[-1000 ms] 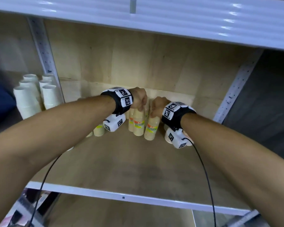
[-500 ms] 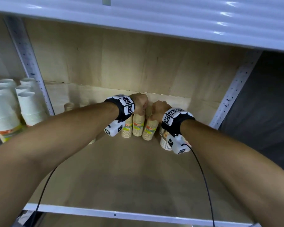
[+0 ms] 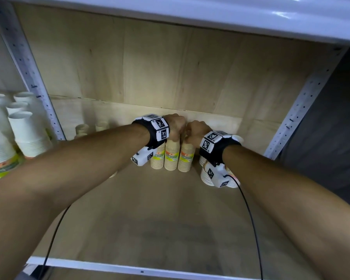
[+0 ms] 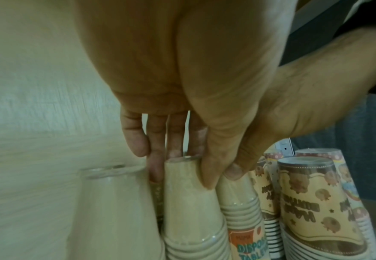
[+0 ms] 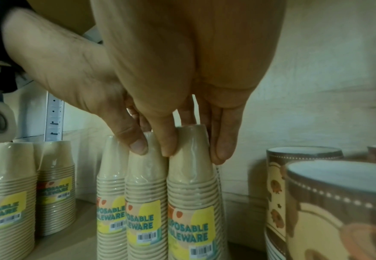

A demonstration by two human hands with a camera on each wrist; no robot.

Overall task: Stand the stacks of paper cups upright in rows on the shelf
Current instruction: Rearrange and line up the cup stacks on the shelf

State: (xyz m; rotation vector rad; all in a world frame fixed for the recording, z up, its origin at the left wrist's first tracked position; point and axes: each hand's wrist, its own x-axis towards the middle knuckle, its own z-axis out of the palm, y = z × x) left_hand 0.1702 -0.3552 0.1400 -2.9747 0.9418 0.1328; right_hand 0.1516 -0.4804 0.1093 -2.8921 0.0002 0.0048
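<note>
We are mid-placement: our left hand [image 3: 175, 126] and right hand [image 3: 194, 131] each pinch the top of a kraft cup stack [image 3: 171, 156] standing at the shelf [image 3: 170, 209] back; next, we judge, release gently without toppling neighbours.

black cables [image 3: 251, 225] hang from wrist-worn tagged camera bands [image 3: 160, 129].

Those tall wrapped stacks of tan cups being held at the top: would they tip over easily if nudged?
Probably. Each tan cup stack is tall, tapers upward and looks light. The glossy wrap may be slippery; the right hand pinches its top.
</note>
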